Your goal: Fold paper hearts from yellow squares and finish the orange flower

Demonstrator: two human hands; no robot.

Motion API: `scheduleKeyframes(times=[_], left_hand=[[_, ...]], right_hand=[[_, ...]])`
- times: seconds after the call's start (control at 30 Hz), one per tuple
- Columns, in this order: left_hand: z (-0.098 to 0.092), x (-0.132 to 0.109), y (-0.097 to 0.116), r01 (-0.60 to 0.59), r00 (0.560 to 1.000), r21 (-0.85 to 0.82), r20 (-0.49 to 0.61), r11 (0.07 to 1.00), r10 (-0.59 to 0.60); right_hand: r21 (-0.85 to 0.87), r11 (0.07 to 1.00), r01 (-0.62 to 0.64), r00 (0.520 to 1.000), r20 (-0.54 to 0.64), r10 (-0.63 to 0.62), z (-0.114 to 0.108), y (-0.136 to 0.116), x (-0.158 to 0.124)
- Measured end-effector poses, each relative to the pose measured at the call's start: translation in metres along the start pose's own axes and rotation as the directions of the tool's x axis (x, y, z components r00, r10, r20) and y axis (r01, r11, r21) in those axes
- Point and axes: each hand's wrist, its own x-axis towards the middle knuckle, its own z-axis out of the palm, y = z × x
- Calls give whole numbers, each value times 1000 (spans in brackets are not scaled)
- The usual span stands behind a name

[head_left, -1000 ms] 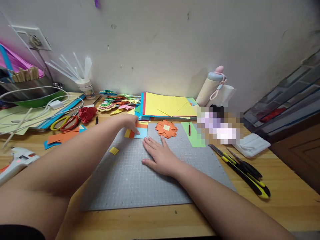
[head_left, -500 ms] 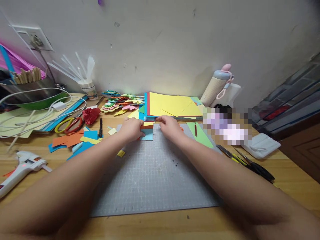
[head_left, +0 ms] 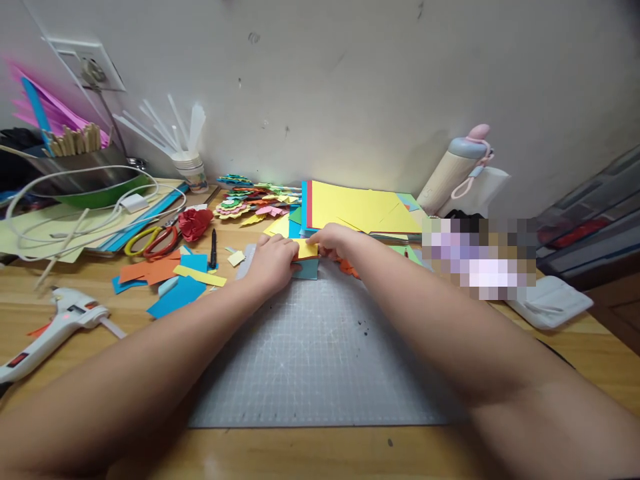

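Both my hands meet at the far edge of the grey cutting mat [head_left: 320,347]. My left hand [head_left: 273,261] and my right hand [head_left: 336,241] pinch a small stack of coloured paper squares [head_left: 306,257] between them, yellow on top with light blue showing below. Just right of the stack, an orange paper flower [head_left: 349,268] is mostly hidden under my right wrist. A pile of large coloured sheets [head_left: 357,208], yellow on top, lies right behind my hands.
A white glue gun [head_left: 47,333] lies at the left. Paper scraps [head_left: 173,283], scissors [head_left: 150,241], a red paper rose [head_left: 194,222] and a black pen [head_left: 213,248] sit left of the mat. Paper flowers [head_left: 247,200], a cup of sticks [head_left: 190,170] and a bottle [head_left: 453,167] stand by the wall.
My right hand left the mat's middle and joined the left at the paper squares. A yellow square now tops the stack. The view has shifted, so things sit further right.
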Motion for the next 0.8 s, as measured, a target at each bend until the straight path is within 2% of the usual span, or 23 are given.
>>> scheduleKeyframes(times=[0.13,0.23,0.33,0.43,0.5,0.6,0.7,0.8], left_hand=[[-4,4,-3,89,995,-59,49,994,-87],[-11,12,-12,221,968,-121,151,968,-203],[-17,24,-24,328,912,-198,321,924,-255],[-18,36,-31,404,858,-214,425,889,-287],[-15,42,-31,440,839,-191,436,878,-326],[-12,47,-25,471,837,-165,394,866,-381],[-16,44,-15,464,871,-224,290,857,-396],[-25,30,-4,432,901,-387,234,815,-366]], right_hand=[[-16,1000,13,1000,10,-13,5,1,-7],[29,996,87,985,-150,-81,-7,8,-12],[119,980,159,922,-372,-105,-37,23,-19],[257,943,211,879,-472,-68,-65,42,-34],[358,906,226,885,-465,-37,-72,54,-50],[500,837,223,926,-376,-23,-64,66,-80],[618,767,171,976,-213,-46,-46,72,-108],[695,713,92,996,-68,-62,-29,72,-127]])
